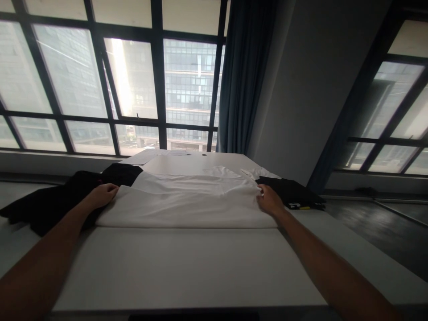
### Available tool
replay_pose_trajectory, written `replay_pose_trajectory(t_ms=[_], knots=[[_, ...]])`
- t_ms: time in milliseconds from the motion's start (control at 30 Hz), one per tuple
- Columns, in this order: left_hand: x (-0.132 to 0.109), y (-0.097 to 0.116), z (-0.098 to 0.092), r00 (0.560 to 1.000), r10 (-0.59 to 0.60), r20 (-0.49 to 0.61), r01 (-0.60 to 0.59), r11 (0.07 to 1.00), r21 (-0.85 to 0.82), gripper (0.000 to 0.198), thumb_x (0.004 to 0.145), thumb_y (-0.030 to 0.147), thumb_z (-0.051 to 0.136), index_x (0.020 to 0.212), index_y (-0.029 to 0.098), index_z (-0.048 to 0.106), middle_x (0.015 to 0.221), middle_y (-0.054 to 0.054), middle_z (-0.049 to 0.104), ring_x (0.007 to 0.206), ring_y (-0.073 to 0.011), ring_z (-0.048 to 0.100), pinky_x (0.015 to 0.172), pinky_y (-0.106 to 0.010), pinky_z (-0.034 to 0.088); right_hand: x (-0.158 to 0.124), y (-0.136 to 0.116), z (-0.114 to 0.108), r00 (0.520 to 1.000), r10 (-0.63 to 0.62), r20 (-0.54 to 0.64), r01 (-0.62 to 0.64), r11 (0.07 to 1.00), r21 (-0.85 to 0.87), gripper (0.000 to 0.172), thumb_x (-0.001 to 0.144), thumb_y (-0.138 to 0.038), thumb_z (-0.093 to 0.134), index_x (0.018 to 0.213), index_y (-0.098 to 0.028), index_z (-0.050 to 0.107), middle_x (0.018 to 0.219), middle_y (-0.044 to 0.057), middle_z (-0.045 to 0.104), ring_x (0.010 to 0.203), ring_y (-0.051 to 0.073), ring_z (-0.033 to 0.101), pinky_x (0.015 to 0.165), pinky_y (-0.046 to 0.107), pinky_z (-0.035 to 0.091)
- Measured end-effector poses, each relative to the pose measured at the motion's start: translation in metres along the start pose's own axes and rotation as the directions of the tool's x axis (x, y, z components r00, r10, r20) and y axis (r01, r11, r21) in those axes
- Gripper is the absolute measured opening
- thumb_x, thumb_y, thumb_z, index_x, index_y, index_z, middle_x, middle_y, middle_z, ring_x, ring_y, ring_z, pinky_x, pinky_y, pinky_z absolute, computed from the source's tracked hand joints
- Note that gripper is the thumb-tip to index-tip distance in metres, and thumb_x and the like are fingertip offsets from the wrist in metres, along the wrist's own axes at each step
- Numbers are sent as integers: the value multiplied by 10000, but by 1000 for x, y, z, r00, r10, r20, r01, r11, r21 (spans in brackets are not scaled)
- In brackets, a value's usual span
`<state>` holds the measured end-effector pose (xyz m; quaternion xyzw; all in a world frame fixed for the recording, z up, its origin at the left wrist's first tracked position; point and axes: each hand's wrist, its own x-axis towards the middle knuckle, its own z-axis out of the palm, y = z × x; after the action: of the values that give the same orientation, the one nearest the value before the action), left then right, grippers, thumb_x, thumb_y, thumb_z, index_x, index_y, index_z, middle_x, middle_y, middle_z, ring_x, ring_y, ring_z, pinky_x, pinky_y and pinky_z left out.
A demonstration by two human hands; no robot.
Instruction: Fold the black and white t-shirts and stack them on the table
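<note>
A white garment, which looks like a T-shirt [190, 205], lies across the table with its near part folded over into a straight edge. My left hand [106, 194] is closed at its left side, the fingers pinching the cloth near a corner. On the opposite side my right hand [267, 199] pinches the cloth's right edge between thumb and fingers. Creases run across the fabric between the two hands. The far end of the garment is rumpled.
Dark clothing [63, 196] is heaped on the left. Folded black garments [289, 191] lie to the right. Papers [143, 156] rest at the far end of the white table [187, 267]. Behind stand windows [130, 80] and a blue curtain [242, 80].
</note>
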<state>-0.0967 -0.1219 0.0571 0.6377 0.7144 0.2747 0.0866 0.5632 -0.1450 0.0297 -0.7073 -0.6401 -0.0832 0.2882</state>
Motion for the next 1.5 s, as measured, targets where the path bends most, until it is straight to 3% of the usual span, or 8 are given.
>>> replay_pose_trajectory(t_ms=[200,400,567,733,1000,1233,1400,1500], knots=[[-5,5,18,987,-9,160,12,1000,-21,630,602,560,688,1035,103,672,778,-55,708,766,-250,670,685,-285,511,-3,8,15,969,45,243,-44,999,-11,610,845,-371,612,1376,-87,511,1135,175,677,1014,269,652,897,325,464],[-2,-1,15,986,-2,165,6,1000,-23,649,476,447,752,1041,134,700,760,-46,688,801,-288,687,738,-330,538,2,4,5,994,-37,99,35,999,22,417,813,-226,528,1209,-157,639,925,75,702,835,212,643,818,292,471],[2,-8,13,986,-36,162,24,997,78,629,498,440,734,1056,151,707,815,-69,718,822,-297,699,753,-335,543,0,10,6,988,-31,154,44,995,-85,631,703,-67,537,1324,-171,580,1221,123,643,1030,243,629,912,314,461],[0,16,37,961,262,91,-274,948,164,524,726,534,582,1074,166,716,1099,-133,707,985,-290,672,875,-347,499,12,-8,12,969,-98,226,134,979,-151,567,794,-148,567,1361,-175,569,1405,157,538,1247,304,534,1032,381,412],[-29,54,60,893,407,191,-437,886,155,383,835,445,520,1011,193,749,1124,-128,694,1018,-284,657,911,-370,480,62,-78,37,866,-111,487,117,993,18,577,886,-522,574,1329,-151,595,1251,150,661,1199,278,592,1023,355,432],[-27,53,53,894,421,152,-443,880,171,303,848,405,511,883,195,726,1010,-99,704,927,-250,660,843,-331,475,98,-117,31,720,-136,681,162,986,27,276,486,-129,836,751,-172,770,682,42,701,689,241,672,687,323,516],[-24,51,49,918,381,112,-395,901,180,283,842,407,528,913,208,717,1036,-77,709,938,-235,665,829,-305,473,99,-127,21,838,-450,310,419,893,164,220,769,-221,645,956,-183,754,906,61,710,863,215,658,844,302,495],[-28,52,49,931,338,139,-361,909,206,287,838,379,538,969,197,717,1099,-99,701,956,-254,669,845,-337,479,81,-117,39,879,-426,216,417,905,88,382,871,-262,567,1229,-162,654,1237,132,643,1110,245,608,1008,332,429]])
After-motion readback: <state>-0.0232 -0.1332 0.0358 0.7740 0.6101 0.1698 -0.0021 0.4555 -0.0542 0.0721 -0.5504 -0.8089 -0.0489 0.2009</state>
